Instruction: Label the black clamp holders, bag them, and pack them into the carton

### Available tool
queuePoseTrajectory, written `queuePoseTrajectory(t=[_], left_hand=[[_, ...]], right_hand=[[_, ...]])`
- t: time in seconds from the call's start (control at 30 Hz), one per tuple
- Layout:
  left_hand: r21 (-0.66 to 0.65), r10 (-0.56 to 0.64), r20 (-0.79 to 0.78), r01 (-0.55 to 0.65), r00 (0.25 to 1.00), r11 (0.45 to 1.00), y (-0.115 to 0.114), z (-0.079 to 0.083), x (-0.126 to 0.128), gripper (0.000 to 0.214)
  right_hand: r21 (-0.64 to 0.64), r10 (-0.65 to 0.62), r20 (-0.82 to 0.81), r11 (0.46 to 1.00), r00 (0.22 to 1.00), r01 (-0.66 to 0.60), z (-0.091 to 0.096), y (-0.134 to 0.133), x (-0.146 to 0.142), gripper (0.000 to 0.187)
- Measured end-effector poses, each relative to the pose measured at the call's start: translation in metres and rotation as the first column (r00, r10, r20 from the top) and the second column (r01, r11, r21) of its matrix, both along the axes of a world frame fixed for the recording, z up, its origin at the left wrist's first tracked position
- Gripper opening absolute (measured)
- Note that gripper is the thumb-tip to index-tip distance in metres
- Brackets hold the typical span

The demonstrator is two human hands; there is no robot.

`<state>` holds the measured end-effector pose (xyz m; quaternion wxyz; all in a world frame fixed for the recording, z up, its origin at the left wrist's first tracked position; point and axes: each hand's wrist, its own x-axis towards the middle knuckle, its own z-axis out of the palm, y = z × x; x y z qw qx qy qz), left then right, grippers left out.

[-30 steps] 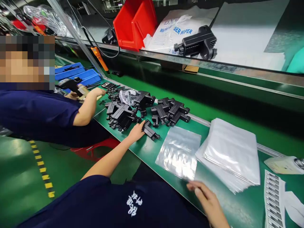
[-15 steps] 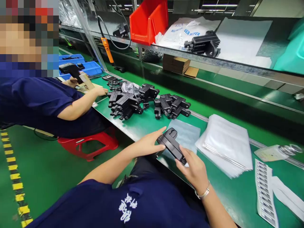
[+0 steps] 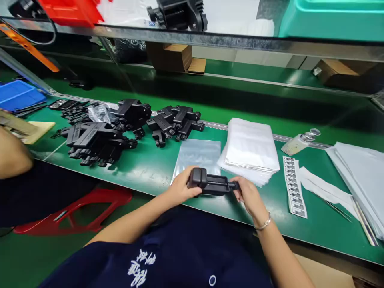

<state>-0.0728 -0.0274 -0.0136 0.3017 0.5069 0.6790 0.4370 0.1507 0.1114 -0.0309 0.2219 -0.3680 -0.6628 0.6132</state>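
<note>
Both hands hold a black clamp-like plastic part [image 3: 217,185] above the table's front edge. My left hand [image 3: 181,187] wraps round its blocky jaw end, thumb on the near side. The fingers of my right hand [image 3: 248,196] are closed on the small knob at its other end. Just behind the part lies a clear plastic bag [image 3: 199,154], flat on the green table. A stack of white foam sleeves [image 3: 252,146] rests beyond my right hand. Similar black parts are piled at the left [image 3: 97,138] and behind the clear bag [image 3: 177,122].
A metal-edged shelf [image 3: 240,42] crosses above the table, with another black part [image 3: 181,15] on it. At the right are a pump bottle [image 3: 300,142], a label sheet [image 3: 294,186], tweezers [image 3: 337,210] and white sheets [image 3: 363,176]. A co-worker's arm [image 3: 13,154] is at far left.
The view has swung right. The black part has been turned from slanting to nearly level, showing its slotted side and end knob. My right hand has shifted to that knob.
</note>
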Motion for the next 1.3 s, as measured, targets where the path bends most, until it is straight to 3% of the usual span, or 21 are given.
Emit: queuePoseTrajectory(t=[0.07,0.1,0.13,0.2,0.23,0.3,0.33,0.37,0.4,0.47,0.53,0.57,0.6,0.67,0.77,0.87,1.0,1.1,1.17,1.2,1.3], left_hand=[[0.003,-0.073,-0.06,0.073,0.996,0.997,0.003,0.0,-0.007,0.083],[0.014,-0.07,-0.051,0.071,0.996,0.997,0.006,-0.001,-0.01,0.082],[0.025,-0.037,-0.013,0.038,0.999,0.999,0.009,-0.002,-0.011,0.083],[0.015,0.081,0.149,-0.084,0.986,0.996,0.017,-0.007,-0.012,0.084],[-0.024,0.137,0.267,-0.136,0.954,0.99,0.021,-0.01,-0.012,0.084],[-0.147,0.19,0.506,-0.132,0.841,0.98,0.029,-0.015,-0.011,0.081],[-0.204,0.202,0.6,-0.096,0.774,0.974,0.031,-0.016,-0.01,0.081],[-0.234,0.206,0.666,-0.061,0.717,0.97,0.032,-0.016,-0.009,0.081],[-0.227,0.193,0.703,-0.042,0.684,0.973,0.032,-0.016,-0.008,0.081],[-0.126,0.116,0.697,-0.039,0.708,0.991,0.028,-0.012,-0.006,0.083],[-0.003,0.01,0.603,-0.01,0.798,1.0,0.022,-0.009,-0.006,0.083],[0.048,-0.045,0.531,0.023,0.846,0.999,0.019,-0.008,-0.006,0.083],[0.099,-0.109,0.446,0.072,0.888,0.992,0.016,-0.007,-0.008,0.084],[0.228,-0.253,0.225,0.202,0.941,0.953,0.012,-0.008,-0.012,0.086],[0.375,-0.372,-0.173,0.41,0.912,0.831,0.009,-0.013,-0.02,0.079],[0.402,-0.343,-0.391,0.493,0.854,0.771,0.005,-0.015,-0.025,0.07],[0.404,-0.313,-0.414,0.48,0.855,0.779,-0.003,-0.013,-0.027,0.062],[0.374,-0.302,-0.18,0.349,0.936,0.859,-0.008,-0.01,-0.027,0.059],[0.305,-0.186,0.107,0.145,0.977,0.941,-0.009,-0.008,-0.027,0.067],[0.262,-0.105,0.251,0.037,0.962,0.964,-0.009,-0.007,-0.027,0.07],[0.16,0.026,0.534,-0.131,0.845,0.978,-0.006,-0.006,-0.026,0.07]], right_hand=[[-0.181,0.023,-0.038,0.983,0.999,-0.029,-0.003,0.007,-0.012,0.053],[-0.174,0.013,-0.054,0.985,0.998,-0.022,-0.003,0.01,-0.016,0.051],[-0.102,-0.001,-0.059,0.995,0.998,-0.006,-0.002,0.012,-0.019,0.047],[0.205,-0.023,-0.055,0.978,0.998,0.034,0.002,0.014,-0.02,0.04],[0.396,-0.008,-0.057,0.918,0.998,0.03,0.005,0.014,-0.019,0.036],[0.707,0.08,-0.065,0.707,0.995,-0.01,0.009,0.015,-0.016,0.028],[0.793,0.123,-0.071,0.609,0.99,-0.019,0.009,0.015,-0.014,0.024],[0.833,0.142,-0.083,0.554,0.986,-0.01,0.008,0.014,-0.012,0.021],[0.826,0.125,-0.108,0.563,0.986,0.019,0.006,0.012,-0.01,0.021],[0.666,0.039,-0.144,0.743,0.989,0.068,-0.001,0.006,-0.008,0.031],[0.342,0.018,-0.17,0.939,0.985,0.042,-0.013,-0.002,-0.007,0.044],[0.18,0.029,-0.204,0.984,0.978,0.009,-0.019,-0.006,-0.006,0.05],[0.058,0.04,-0.249,0.998,0.968,-0.026,-0.025,-0.009,-0.004,0.053],[-0.048,0.033,-0.328,0.997,0.944,-0.052,-0.034,-0.013,0.0,0.056],[0.018,0.058,-0.341,0.998,0.938,-0.055,-0.039,-0.011,0.005,0.06],[0.16,0.108,-0.284,0.985,0.953,-0.064,-0.039,-0.005,0.007,0.06],[0.27,0.17,-0.226,0.957,0.959,-0.106,-0.031,-0.003,0.004,0.059],[0.338,0.209,-0.159,0.93,0.965,-0.146,-0.017,-0.005,0.001,0.064],[0.486,0.184,-0.115,0.868,0.976,-0.107,-0.004,-0.006,-0.001,0.06],[0.599,0.175,-0.098,0.796,0.98,-0.082,0.003,-0.006,-0.002,0.053],[0.881,0.214,-0.038,0.467,0.976,-0.069,0.022,-0.007,-0.006,0.03]])
